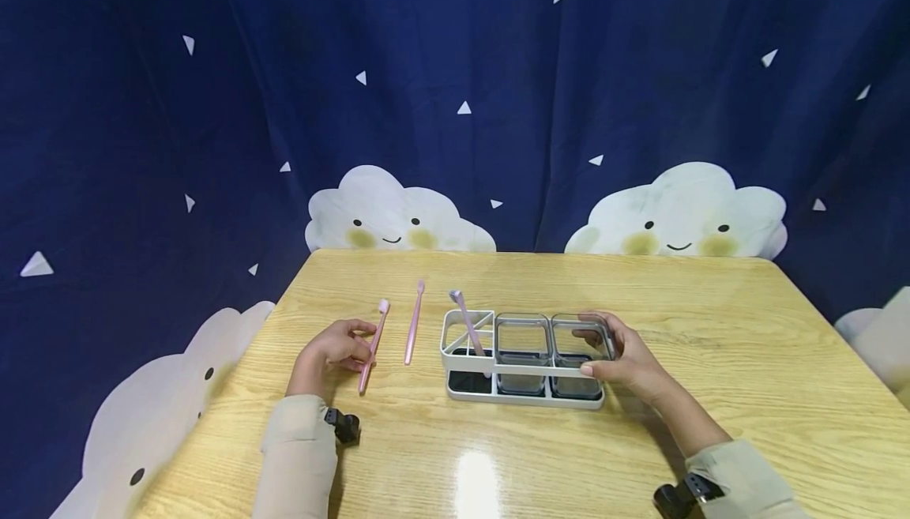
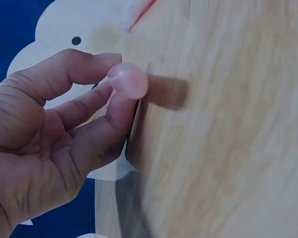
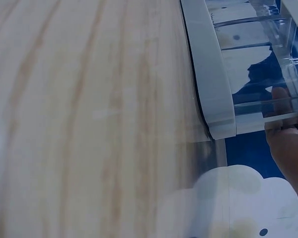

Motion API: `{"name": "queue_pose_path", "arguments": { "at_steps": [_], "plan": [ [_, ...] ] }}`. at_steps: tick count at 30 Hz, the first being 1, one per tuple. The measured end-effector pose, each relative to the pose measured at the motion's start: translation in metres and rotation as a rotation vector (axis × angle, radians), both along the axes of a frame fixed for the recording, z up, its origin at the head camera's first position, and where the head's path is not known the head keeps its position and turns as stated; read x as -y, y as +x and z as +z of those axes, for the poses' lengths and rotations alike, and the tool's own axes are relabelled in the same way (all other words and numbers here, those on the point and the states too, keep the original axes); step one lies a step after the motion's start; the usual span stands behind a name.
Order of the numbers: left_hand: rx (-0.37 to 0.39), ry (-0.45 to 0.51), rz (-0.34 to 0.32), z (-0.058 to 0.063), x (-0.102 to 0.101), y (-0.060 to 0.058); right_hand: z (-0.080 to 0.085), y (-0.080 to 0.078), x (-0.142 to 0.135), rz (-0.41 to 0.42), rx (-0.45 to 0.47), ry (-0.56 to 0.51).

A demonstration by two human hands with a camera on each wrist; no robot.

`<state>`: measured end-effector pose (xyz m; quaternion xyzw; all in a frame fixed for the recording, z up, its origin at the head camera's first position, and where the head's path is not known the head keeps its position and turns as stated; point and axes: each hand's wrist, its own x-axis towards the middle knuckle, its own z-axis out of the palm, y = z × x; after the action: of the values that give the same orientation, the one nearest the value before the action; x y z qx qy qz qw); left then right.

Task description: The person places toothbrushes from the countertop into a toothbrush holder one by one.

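On the left of the table, my left hand [image 1: 346,345] pinches a pink toothbrush [image 1: 376,341] between thumb and fingers. The rounded handle end [image 2: 131,82] of that brush points at the left wrist camera. A second pink toothbrush [image 1: 415,325] lies just to its right. My right hand [image 1: 626,357] grips the right end of a white toothbrush holder [image 1: 526,402], thumb at the front rail and fingers behind. Two clear cups [image 1: 524,341] sit in the holder. Another toothbrush [image 1: 468,323] leans upright in its divided left compartment.
The wooden table [image 1: 540,464] ends at a dark blue curtain [image 1: 455,45] with white clouds. Small black cameras [image 1: 344,426] are strapped at both wrists. Bare wood shows in front of the holder and to its right.
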<state>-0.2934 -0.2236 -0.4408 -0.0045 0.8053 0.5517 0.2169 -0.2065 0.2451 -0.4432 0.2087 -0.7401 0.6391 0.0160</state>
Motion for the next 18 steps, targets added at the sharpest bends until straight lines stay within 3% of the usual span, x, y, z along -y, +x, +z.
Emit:
{"name": "queue_pose_path", "arguments": {
  "at_steps": [7,14,18],
  "plan": [
    [-0.008,-0.002,0.000,-0.001,0.006,0.003,-0.003,0.001,0.002,-0.012,0.003,-0.005],
    [-0.013,0.165,0.006,0.001,0.010,0.012,-0.004,0.002,0.003,-0.009,0.004,-0.013],
    [-0.048,0.202,0.012,0.007,0.006,0.016,-0.002,0.001,0.001,-0.010,-0.006,-0.020]
  ]
}}
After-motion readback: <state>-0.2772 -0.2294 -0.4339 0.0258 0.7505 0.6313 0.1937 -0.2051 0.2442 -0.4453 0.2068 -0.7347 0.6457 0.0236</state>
